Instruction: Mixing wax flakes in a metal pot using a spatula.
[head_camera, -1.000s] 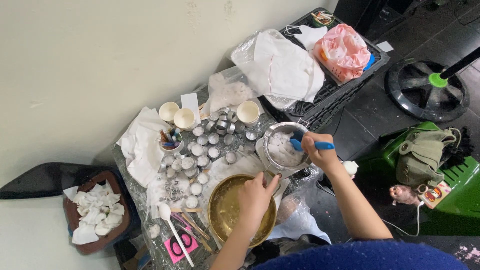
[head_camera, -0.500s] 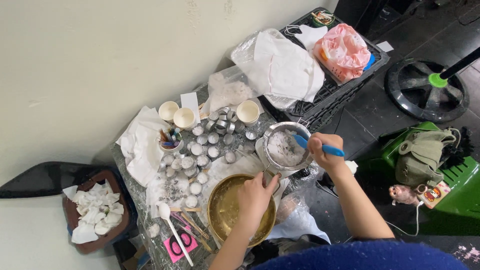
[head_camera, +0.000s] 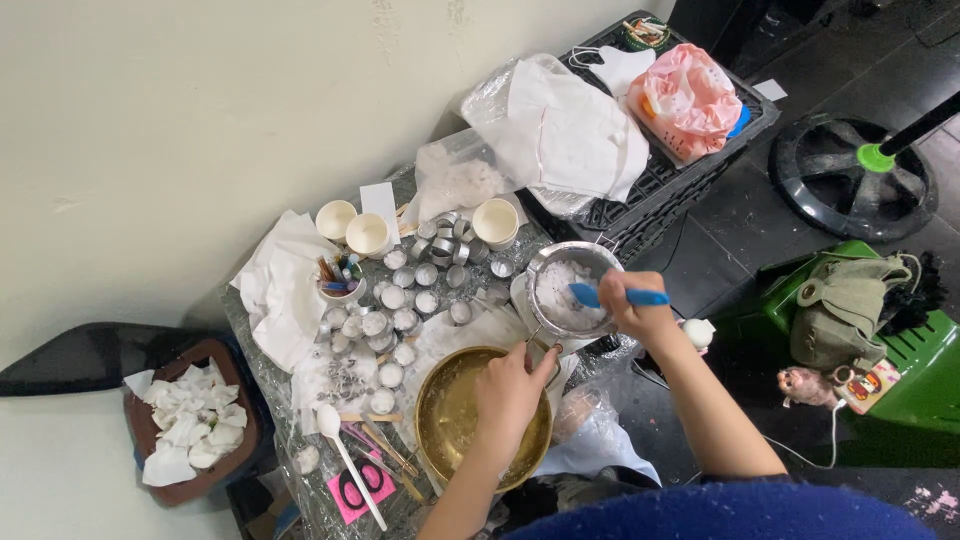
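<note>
Shifted since half a second ago: right hand (head_camera: 638, 308) and blue spatula (head_camera: 618, 296), tip now swung in over the white flakes, handle pointing out to the right; left hand (head_camera: 508, 394) unmoved.

Right hand: fingers closed round the spatula handle, blade tip over the contents of the metal sieve bowl (head_camera: 548, 262).
Metal sieve bowl: round, silvery, part-filled with white flakes; standing at the table's right edge, just above the brass bowl (head_camera: 440, 420).
Left hand: over the brass bowl's upper right rim, fingers curled and pinched toward the sieve's thin handle; contact too small to confirm.
Brass bowl: wide, golden, on the near part of the table, partly covered by the left forearm.
Small metal cups (head_camera: 400, 300): many, clustered left of the sieve bowl, several filled white.
Paper cups (head_camera: 367, 235): two side by side near the wall; third (head_camera: 495, 222) further right.
White plastic spoon (head_camera: 340, 445): lying left of the brass bowl.
White cloth (head_camera: 280, 290): crumpled at the table's left edge.
Brown bin (head_camera: 190, 425): on the floor at left, full of white paper scraps.
Black crate (head_camera: 660, 180): beyond the table, bearing a white bag (head_camera: 560, 130) and a pink bag (head_camera: 685, 100).
Green stool (head_camera: 900, 350): at right, with an olive bag (head_camera: 845, 305) on top.
</note>
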